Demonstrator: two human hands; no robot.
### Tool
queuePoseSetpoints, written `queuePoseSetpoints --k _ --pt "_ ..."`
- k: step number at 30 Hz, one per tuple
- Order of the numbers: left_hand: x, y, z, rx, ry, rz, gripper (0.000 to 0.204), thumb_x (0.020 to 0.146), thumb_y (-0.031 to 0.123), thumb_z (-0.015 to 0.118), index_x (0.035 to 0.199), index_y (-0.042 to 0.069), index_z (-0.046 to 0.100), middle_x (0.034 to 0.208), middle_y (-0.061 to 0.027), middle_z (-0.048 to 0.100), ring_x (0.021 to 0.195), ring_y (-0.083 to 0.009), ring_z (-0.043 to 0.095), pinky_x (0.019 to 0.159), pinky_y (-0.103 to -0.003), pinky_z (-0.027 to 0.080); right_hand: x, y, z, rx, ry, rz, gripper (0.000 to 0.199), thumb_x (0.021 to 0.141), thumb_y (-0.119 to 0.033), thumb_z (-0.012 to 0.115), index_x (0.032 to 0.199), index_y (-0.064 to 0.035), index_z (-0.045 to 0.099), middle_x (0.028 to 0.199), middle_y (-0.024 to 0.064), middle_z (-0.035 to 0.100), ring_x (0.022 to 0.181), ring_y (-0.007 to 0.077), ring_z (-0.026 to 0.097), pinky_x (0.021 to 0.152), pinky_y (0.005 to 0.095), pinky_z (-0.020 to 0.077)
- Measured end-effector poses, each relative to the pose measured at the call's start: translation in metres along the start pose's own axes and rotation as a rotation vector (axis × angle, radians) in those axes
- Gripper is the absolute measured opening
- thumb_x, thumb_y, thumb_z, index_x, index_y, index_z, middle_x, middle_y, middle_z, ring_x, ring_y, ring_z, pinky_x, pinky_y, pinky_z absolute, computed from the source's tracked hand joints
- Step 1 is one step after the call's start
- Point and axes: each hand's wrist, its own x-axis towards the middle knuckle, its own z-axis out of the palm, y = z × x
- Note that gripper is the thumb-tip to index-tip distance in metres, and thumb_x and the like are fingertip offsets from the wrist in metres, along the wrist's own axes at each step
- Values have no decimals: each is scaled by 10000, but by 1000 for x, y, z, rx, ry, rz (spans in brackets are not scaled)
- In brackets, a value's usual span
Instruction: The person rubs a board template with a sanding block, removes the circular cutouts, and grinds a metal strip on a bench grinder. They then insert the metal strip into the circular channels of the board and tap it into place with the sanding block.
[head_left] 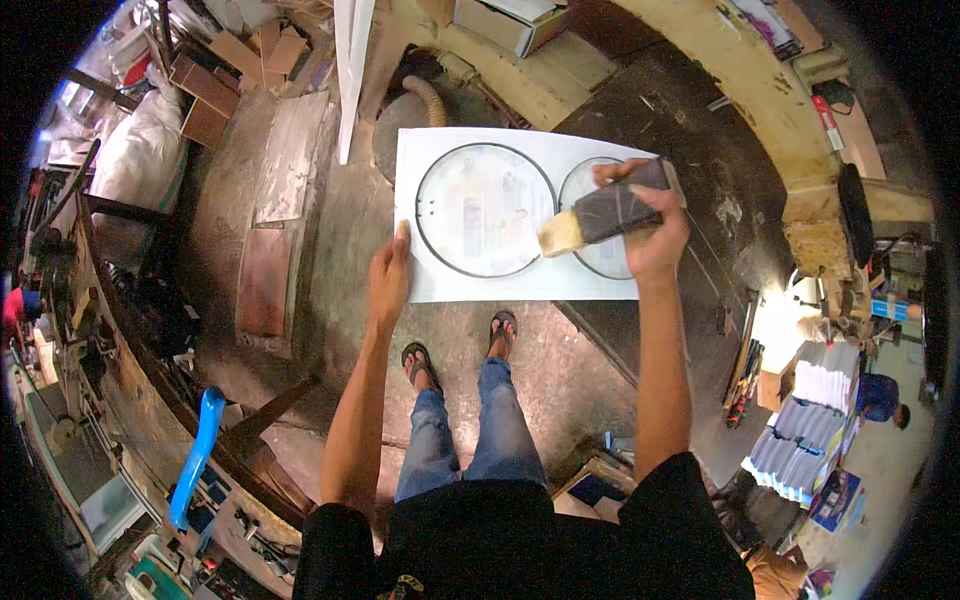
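White sheet (440, 270) with two round dark-rimmed discs on it: I see it held flat over the workshop floor, both hands on it. Left hand (388, 278) lies flat on the sheet's near-left edge, fingers together and stretched forward, nothing pinched. Large disc (485, 210) sits just right of that hand's fingertips. Right hand (655, 225) is wrapped around a block covered in dark abrasive paper (605, 213), fingers over the top, thumb at the far end; the block's bare pale end sticks out to the hand's left. Second disc (600, 215) lies directly under block and hand, mostly covered. Block-to-disc contact: can't tell.
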Motion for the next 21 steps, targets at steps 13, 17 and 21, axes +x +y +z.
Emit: queuePoseSetpoints --k 13,17,21 --pt "-57 -29 111 -138 252 160 477 1057 303 362 778 -63 486 644 -88 447 644 -158 403 569 -367 343 -17 -118 -18 -399 -397 -493 413 709 -319 643 982 -45 501 867 91 524 814 247 529 816 443 435" --pt "-56 -25 114 -134 293 200 519 1058 337 342 802 -82 509 649 -135 480 636 -178 428 574 -394 355 -39 7 10 -302 -87 -289 198 777 -78 519 963 -9 513 815 102 558 798 225 571 815 403 490" --pt "-57 -30 91 -52 120 -20 583 1059 390 314 824 -96 535 647 -168 506 626 -203 480 575 -412 377 -35 15 -3 -100 -58 -186 241 757 -113 532 970 0 508 841 118 566 812 237 576 861 412 477"
